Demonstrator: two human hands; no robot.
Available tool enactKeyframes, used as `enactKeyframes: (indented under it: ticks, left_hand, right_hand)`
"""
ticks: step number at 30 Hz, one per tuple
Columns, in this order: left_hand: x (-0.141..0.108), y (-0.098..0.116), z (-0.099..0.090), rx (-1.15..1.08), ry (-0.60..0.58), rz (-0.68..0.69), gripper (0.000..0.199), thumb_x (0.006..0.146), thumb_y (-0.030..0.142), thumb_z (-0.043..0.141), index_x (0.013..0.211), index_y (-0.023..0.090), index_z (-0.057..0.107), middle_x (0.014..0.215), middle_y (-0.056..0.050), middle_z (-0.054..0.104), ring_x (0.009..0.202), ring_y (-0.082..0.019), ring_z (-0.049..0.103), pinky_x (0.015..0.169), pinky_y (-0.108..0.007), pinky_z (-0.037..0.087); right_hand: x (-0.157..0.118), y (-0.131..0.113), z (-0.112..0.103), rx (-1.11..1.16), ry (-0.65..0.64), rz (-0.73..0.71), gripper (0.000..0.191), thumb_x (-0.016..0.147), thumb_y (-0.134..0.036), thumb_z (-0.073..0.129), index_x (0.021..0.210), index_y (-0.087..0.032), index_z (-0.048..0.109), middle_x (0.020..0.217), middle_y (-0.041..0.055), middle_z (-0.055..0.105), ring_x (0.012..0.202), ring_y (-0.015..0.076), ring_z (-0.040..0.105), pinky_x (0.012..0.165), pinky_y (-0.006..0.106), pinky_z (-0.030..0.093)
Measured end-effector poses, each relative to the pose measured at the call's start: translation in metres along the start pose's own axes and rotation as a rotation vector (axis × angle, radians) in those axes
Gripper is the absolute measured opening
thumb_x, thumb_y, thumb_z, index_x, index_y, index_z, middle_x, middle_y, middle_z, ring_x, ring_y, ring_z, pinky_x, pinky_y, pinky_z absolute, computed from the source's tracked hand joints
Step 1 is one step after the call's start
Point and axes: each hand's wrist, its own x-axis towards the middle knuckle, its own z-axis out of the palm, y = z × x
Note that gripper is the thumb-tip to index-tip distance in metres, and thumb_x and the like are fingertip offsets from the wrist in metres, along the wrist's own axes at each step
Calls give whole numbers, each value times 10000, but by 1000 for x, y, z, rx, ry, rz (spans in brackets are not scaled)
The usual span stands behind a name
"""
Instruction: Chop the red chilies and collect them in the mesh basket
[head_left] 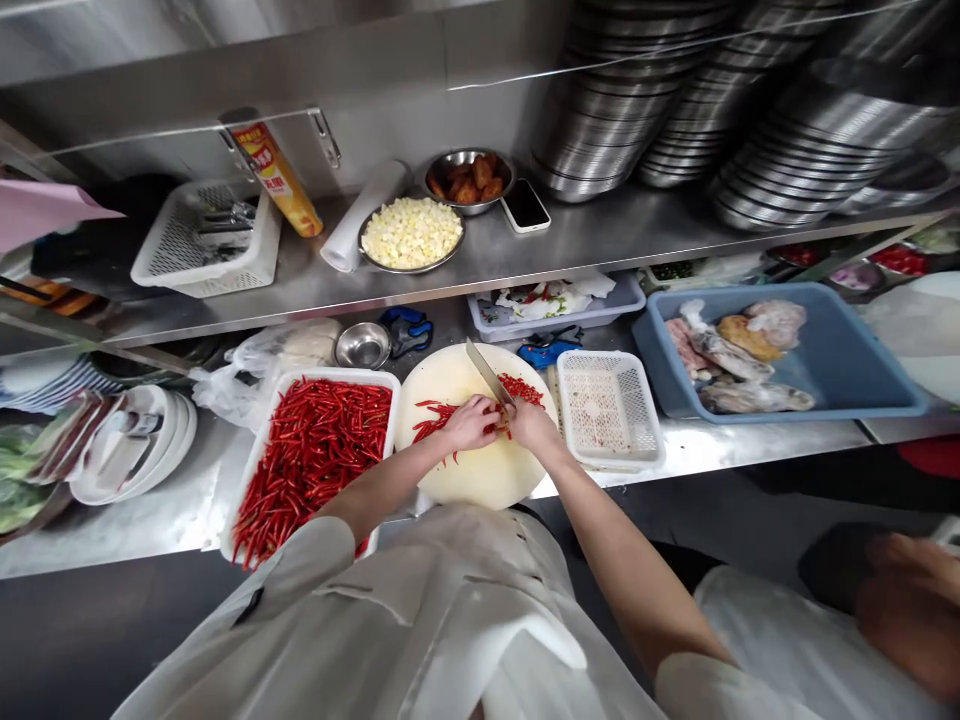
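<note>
On the round cutting board (pixel 469 482) lie whole red chilies (pixel 433 420) at the left and a heap of chopped chilies (pixel 523 389) at the right. My right hand (pixel 529 422) is closed around the handle of a knife (pixel 486 370), whose blade points away and to the left. Close beside the blade, my left hand (pixel 472 424) presses down on chilies with curled fingers. A white tray (pixel 396 400) full of red chilies (pixel 319 450) stands left of the board. At the board's right is a white perforated basket (pixel 651 440).
A blue tub (pixel 847 375) with bagged meat stands to the right. Bowls (pixel 180 430) are stacked at far left. The shelf ahead holds a bowl of chopped pale pieces (pixel 412 233), a phone (pixel 525 207) and stacked metal bowls (pixel 592 130). Another person (pixel 810 630) is at lower right.
</note>
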Motion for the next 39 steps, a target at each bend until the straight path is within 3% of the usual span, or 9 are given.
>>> enactKeyframes:
  ticks: [5, 18, 34, 39]
  left_hand:
    - [-3, 0, 9, 9, 16, -17, 187, 951, 331, 698, 1100, 232, 752, 1246, -108, 635, 1240, -280, 527, 1073, -433, 510]
    - [-12, 1, 6, -6, 22, -28, 223, 981, 380, 660, 1129, 237, 745, 1228, -107, 652, 1243, -308, 527, 1048, -465, 489]
    - [-22, -5, 2, -14, -6, -1, 212, 962, 382, 676, 1105, 240, 743, 1167, -95, 667, 1177, -293, 565, 1007, -451, 464]
    - [-29, -7, 2, -11, 16, 40, 197, 978, 361, 649, 1122, 256, 734, 1198, -90, 655, 1206, -288, 554, 1076, -458, 438]
  right_hand:
    - [5, -9, 1, -40, -37, 60, 444, 1141, -423, 388, 1250, -152, 721, 1170, 191, 790, 1138, 303, 747, 948, 339, 518]
    - [-6, -16, 14, -62, -45, 80, 459, 1152, -420, 388, 1337, -142, 703, 1230, 190, 783, 1162, 274, 741, 943, 302, 501]
    - [-17, -30, 21, -46, -49, 109, 434, 1156, -417, 420, 1240, -119, 724, 1209, 203, 782, 1151, 273, 738, 944, 289, 484]
    - [-21, -31, 27, -45, -17, 162, 449, 1156, -412, 405, 1283, -109, 710, 1217, 209, 779, 1144, 273, 743, 920, 284, 493]
